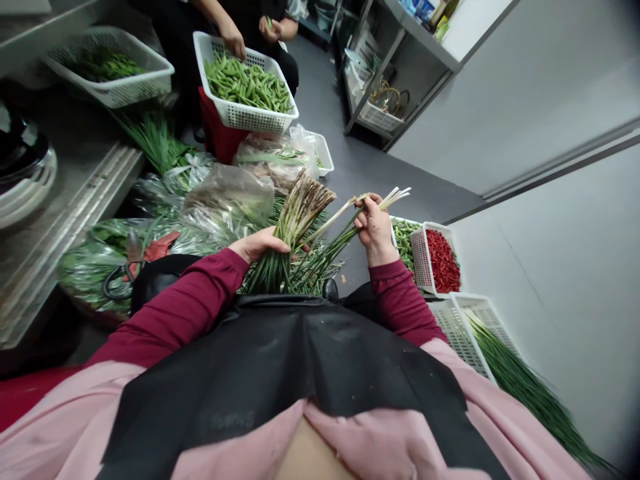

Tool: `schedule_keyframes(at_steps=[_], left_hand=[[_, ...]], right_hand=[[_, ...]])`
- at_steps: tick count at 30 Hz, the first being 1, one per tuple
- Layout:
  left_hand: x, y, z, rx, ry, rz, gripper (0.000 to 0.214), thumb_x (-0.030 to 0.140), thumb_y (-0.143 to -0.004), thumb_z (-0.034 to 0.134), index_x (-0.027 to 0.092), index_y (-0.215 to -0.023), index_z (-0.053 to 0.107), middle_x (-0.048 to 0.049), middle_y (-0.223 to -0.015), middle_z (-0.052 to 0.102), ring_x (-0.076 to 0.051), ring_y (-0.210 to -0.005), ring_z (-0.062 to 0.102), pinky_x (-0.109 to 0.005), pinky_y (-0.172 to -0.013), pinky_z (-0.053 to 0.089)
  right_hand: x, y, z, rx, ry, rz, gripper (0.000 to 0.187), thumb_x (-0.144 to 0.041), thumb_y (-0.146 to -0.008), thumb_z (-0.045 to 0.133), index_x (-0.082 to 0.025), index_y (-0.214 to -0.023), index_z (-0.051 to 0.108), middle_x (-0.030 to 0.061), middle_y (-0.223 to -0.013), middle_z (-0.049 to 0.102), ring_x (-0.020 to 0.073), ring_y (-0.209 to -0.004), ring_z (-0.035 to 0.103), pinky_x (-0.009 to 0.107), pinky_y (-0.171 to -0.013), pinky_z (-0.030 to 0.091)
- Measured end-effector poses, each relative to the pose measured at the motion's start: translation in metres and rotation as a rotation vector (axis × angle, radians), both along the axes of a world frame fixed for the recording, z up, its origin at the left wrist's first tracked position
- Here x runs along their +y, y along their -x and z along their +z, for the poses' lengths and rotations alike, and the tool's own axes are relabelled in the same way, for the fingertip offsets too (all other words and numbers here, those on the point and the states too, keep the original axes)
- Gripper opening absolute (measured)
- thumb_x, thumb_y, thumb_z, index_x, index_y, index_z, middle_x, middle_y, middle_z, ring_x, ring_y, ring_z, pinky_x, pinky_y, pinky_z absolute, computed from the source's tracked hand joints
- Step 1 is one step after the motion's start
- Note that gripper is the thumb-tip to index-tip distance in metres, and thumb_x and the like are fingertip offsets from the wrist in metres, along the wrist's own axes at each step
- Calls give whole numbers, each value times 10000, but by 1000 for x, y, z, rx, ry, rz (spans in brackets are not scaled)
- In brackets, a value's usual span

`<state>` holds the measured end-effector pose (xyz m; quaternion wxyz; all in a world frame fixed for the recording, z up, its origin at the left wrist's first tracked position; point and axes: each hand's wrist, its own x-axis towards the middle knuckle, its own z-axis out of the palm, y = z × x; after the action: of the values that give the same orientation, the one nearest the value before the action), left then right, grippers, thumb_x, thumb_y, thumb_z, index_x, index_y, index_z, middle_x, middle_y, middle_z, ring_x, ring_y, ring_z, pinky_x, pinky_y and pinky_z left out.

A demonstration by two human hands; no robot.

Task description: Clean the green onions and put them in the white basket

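My left hand (pixel 263 245) is closed around a thick bunch of garlic chives (pixel 303 210), its brownish, soiled root ends pointing up and away from me. Out to the right, my right hand (pixel 373 223) pinches a few separate stalks (pixel 345 233), whose clean white ends stick out past the fingers. One pale stalk stretches from the bunch toward the right fingertips, where a bit of yellowish husk shows. Green leaves from both hands hang down over a heap of loose stalks and trimmings between my knees. The exact grip of the right fingertips is partly hidden.
Another person's hand (pixel 233 40) reaches into a white basket (pixel 245 120) of green peppers ahead. Plastic bags (pixel 227 200) of greens lie left, beside a metal ledge (pixel 75 233). At right stand a basket of red chillies (pixel 443 260) and one with long green stalks (pixel 520 373).
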<state>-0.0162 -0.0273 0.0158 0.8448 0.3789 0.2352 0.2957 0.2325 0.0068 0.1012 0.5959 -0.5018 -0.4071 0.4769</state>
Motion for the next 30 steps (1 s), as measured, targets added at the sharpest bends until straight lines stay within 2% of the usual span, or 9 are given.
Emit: schedule_keyframes(at_steps=[4,9,14,18,25,27,30], left_hand=[[0,-2,-5,0,18,38,638,153,-553,712,89,-1181,626,-123,-911,733,-166,-617,638,-289,-592,532],[-2,-2,-7,-96,-32,-69,617,158,-511,708,91,-1123,661,-147,-940,731,-199,-653,650,-318,-615,532],[-1,3,-4,-21,-67,53,577,152,-505,709,85,-1076,670,-102,-786,732,-184,-600,638,-296,-594,526],[4,8,-4,46,-74,88,585,161,-495,728,79,-1070,667,-85,-729,722,-191,-605,640,-292,-588,527],[7,12,-8,85,-99,120,624,183,-489,754,73,-1095,654,-105,-804,728,-190,-629,641,-282,-595,517],[6,13,-9,100,-108,91,622,186,-483,763,77,-1086,654,-106,-821,729,-194,-643,645,-285,-604,522],[4,17,-9,126,-133,83,596,189,-474,777,88,-1049,662,-95,-832,730,-202,-679,651,-295,-633,534]], right_hand=[[-3,6,8,24,25,45,95,-321,-890,523,-241,-898,474,-92,-647,562,26,-351,186,195,-354,220],[-1,15,16,20,30,57,84,-293,-880,536,-232,-871,478,-92,-626,552,23,-349,202,193,-356,222],[13,-9,18,110,-6,-139,123,-228,-842,550,-220,-812,430,-109,-570,502,17,-331,226,179,-352,239],[18,-29,24,107,-31,-249,169,-216,-818,567,-217,-778,403,-119,-543,467,16,-324,234,175,-359,250],[26,-20,28,104,-103,-392,162,-84,-808,476,-209,-748,392,-101,-538,433,27,-362,254,158,-362,262],[35,-31,35,89,-139,-490,184,-60,-817,428,-215,-740,366,-104,-532,410,32,-370,239,151,-364,270],[45,-62,46,33,-200,-630,201,-60,-832,388,-229,-732,345,-111,-515,375,42,-374,221,140,-351,236]])
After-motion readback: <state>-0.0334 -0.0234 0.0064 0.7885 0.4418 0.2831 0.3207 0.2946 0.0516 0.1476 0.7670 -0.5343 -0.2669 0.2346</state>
